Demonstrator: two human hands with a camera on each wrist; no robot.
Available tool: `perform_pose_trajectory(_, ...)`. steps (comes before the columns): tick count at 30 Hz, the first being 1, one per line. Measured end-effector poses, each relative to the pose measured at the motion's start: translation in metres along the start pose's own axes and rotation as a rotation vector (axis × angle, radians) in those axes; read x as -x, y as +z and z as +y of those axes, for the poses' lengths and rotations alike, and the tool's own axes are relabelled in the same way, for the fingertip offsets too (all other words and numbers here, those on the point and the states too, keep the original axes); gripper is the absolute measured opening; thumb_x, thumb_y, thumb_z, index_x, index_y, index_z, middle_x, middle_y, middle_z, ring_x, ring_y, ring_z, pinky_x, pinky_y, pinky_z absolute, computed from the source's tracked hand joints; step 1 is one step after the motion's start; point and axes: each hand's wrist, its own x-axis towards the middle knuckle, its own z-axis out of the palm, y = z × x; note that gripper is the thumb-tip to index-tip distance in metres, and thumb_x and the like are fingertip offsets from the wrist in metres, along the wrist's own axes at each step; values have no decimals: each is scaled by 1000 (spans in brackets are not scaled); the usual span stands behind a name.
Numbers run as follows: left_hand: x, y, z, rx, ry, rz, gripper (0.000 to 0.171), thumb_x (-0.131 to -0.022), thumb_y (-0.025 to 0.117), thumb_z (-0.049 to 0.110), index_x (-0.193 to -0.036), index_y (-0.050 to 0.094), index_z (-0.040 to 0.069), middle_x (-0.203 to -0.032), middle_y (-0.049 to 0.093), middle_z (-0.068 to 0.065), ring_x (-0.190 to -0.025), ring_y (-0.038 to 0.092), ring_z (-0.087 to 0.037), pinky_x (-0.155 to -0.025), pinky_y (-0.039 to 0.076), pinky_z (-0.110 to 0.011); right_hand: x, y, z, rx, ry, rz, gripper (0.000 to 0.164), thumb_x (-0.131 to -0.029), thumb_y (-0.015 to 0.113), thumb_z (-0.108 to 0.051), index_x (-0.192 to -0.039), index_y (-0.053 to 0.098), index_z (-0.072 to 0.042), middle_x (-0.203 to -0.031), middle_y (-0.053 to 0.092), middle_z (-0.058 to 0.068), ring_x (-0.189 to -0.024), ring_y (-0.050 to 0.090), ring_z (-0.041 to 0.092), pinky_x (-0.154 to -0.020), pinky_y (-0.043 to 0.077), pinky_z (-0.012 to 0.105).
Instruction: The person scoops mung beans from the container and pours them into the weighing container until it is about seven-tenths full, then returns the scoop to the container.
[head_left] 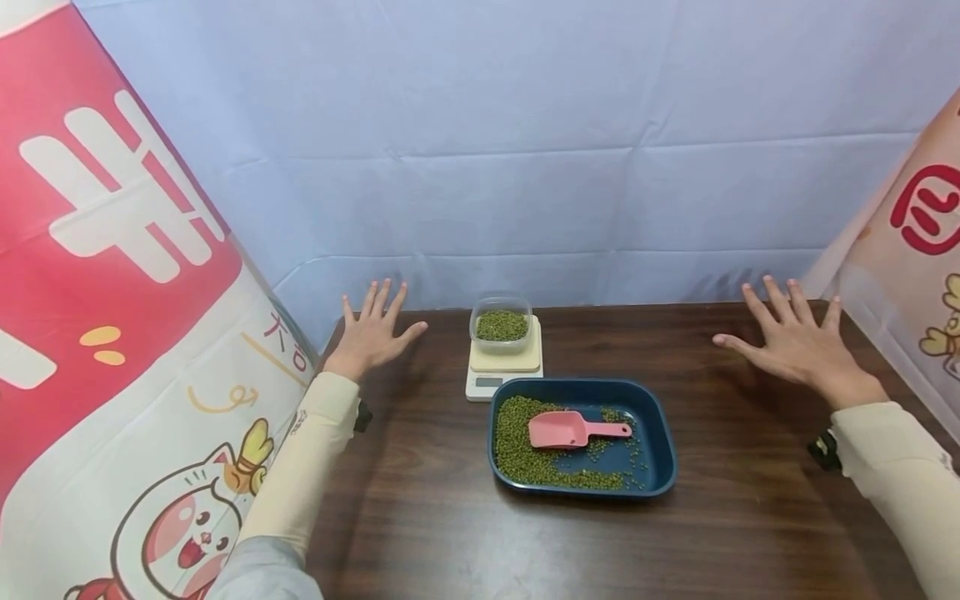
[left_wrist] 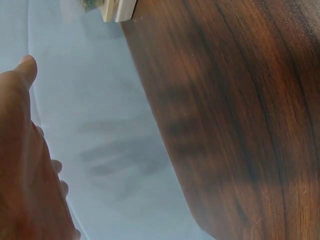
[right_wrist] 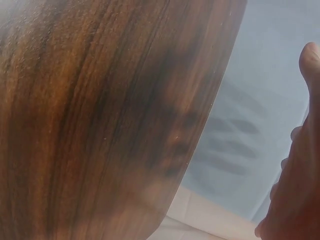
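Note:
My left hand point(head_left: 369, 337) is held above the table's back left part, fingers spread and straight, holding nothing. On the far right, my right hand point(head_left: 798, 346) hovers likewise with spread fingers. Between them a clear plastic container point(head_left: 502, 341) of green beans point(head_left: 501, 326) stands on a white and cream kitchen scale point(head_left: 480, 392). In front is a dark blue tray point(head_left: 658, 467) with more green beans heaped mostly toward its left. A pink scoop point(head_left: 561, 429) lies on those beans, handle pointing right. In the left wrist view, the scale's edge point(left_wrist: 125, 10) shows at the top.
The dark wood table point(head_left: 570, 550) ends at a pale blue cloth backdrop point(head_left: 570, 200). Printed cloths hang at the left point(head_left: 150, 375) and right point(head_left: 907, 275) sides. Both hands cast shadows on the table and backdrop.

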Motion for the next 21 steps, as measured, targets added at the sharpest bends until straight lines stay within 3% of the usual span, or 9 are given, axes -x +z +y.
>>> perform_pose_trajectory(9, 0, 1, -1, 2, 7, 2, 88, -91, 24, 76, -157, 6, 20, -162, 4, -14, -145, -5, -33, -106, -16, -75, 0, 1, 2, 7, 8, 6, 99, -89, 41, -70, -154, -11, -17, -157, -19, 20, -136, -31, 34, -92, -38, 67)
perform_pose_trajectory(15, 1, -1, 0, -5, -2, -7, 88, -90, 24, 77, -157, 1, 24, -162, 1, -11, -146, -5, -32, -107, -16, -73, -1, 0, 2, 14, 11, 9, 99, -90, 41, -70, -154, -11, -17, -157, -18, 20, -136, -30, 35, -93, -36, 69)
perform_pose_trajectory(21, -1, 1, -2, -9, 5, 10, 89, -90, 23, 78, -157, 7, 22, -162, 1, -11, -146, -2, -33, -108, -10, -76, -2, -2, 1, 16, 14, 4, 98, -90, 40, -70, -154, -12, -18, -157, -21, 18, -136, -29, 37, -92, -38, 67)
